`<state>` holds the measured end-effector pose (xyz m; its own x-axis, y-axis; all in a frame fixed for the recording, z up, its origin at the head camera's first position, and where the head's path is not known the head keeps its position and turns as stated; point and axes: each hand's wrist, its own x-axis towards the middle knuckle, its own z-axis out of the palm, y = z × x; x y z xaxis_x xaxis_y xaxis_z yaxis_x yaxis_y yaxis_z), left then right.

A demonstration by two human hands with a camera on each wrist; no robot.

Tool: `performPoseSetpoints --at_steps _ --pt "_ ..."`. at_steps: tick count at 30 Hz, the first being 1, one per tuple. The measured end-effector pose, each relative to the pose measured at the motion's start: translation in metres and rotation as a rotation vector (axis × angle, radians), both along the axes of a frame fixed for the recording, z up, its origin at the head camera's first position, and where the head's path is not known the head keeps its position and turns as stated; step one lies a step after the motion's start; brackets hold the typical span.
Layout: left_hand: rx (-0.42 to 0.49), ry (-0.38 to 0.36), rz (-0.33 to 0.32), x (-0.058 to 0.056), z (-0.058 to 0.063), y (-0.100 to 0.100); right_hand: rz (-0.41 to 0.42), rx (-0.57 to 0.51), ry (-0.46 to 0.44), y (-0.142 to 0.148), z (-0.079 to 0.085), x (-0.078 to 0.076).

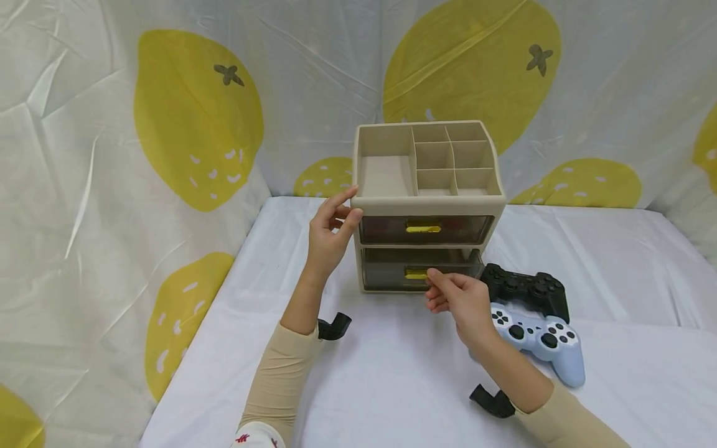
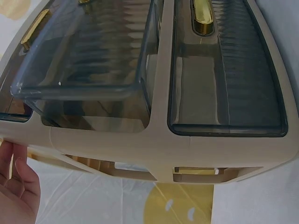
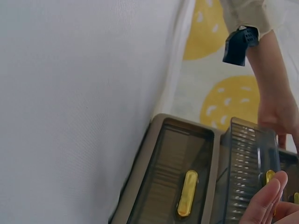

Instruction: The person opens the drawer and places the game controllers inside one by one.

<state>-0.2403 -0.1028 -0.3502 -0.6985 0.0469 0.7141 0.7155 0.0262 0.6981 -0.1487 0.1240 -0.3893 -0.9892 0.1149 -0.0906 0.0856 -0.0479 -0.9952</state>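
A beige desktop organizer (image 1: 428,201) stands at the back of the table, with three smoky clear drawers under an open compartment top. Its middle drawer (image 2: 88,60) sticks out from the front. My right hand (image 1: 462,305) pinches the right end of that drawer's gold handle (image 1: 414,274) between thumb and fingers. Against the organizer's upper left side rests my left hand (image 1: 327,239), thumb at the front edge and fingers along the side. The top drawer (image 1: 381,230) and the bottom drawer (image 2: 201,93) sit flush in the frame.
Right of the organizer lie a black game controller (image 1: 526,289) and, in front of it, a light blue controller (image 1: 546,342). White cloth (image 1: 392,373) covers the table. A lemon-print curtain (image 1: 319,81) hangs behind and at the left. Black wrist straps show on both arms.
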Motion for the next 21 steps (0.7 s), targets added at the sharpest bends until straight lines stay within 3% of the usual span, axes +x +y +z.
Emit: performPoseSetpoints --at_steps 21 --pt "-0.021 0.003 0.018 -0.003 -0.002 0.000 0.003 -0.009 -0.013 -0.002 0.001 0.038"
